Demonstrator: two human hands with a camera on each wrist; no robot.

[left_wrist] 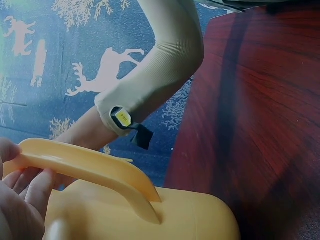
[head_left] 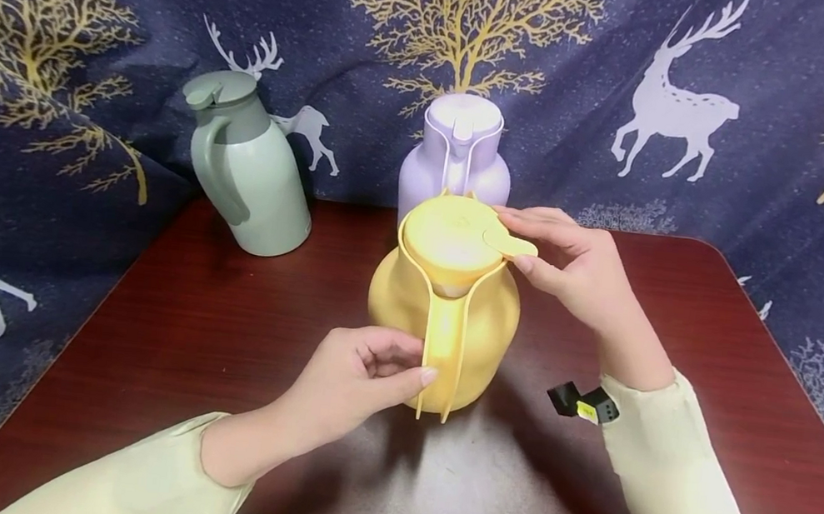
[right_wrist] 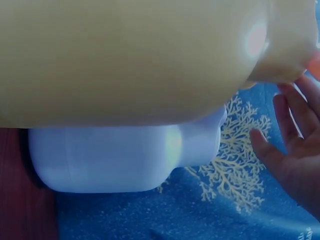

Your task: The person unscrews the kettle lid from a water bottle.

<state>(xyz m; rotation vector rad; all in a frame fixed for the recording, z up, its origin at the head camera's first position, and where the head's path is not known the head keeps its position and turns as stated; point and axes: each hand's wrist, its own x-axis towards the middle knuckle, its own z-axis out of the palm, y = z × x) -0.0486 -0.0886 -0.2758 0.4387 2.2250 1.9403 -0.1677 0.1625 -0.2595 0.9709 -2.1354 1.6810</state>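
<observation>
A yellow thermos jug [head_left: 490, 332] is in the middle of the head view, its handle [head_left: 444, 344] toward me. My left hand [head_left: 347, 376] grips that handle, thumb on the near side; the left wrist view shows its fingers around the handle [left_wrist: 95, 165]. On top is the round yellow lid [head_left: 452, 232], its thumb tab [head_left: 515, 244] pointing right. My right hand [head_left: 577, 262] holds the lid at the tab, with fingers at the far rim and thumb by the tab. In the right wrist view the right hand [right_wrist: 300, 145] meets the jug's [right_wrist: 125, 60] top end.
A lilac jug [head_left: 460, 161] stands directly behind the yellow one. A green jug [head_left: 254, 182] stands at the back left of the dark red table [head_left: 247, 323]. Behind the table hangs a blue cloth [head_left: 545, 137] with deer and trees.
</observation>
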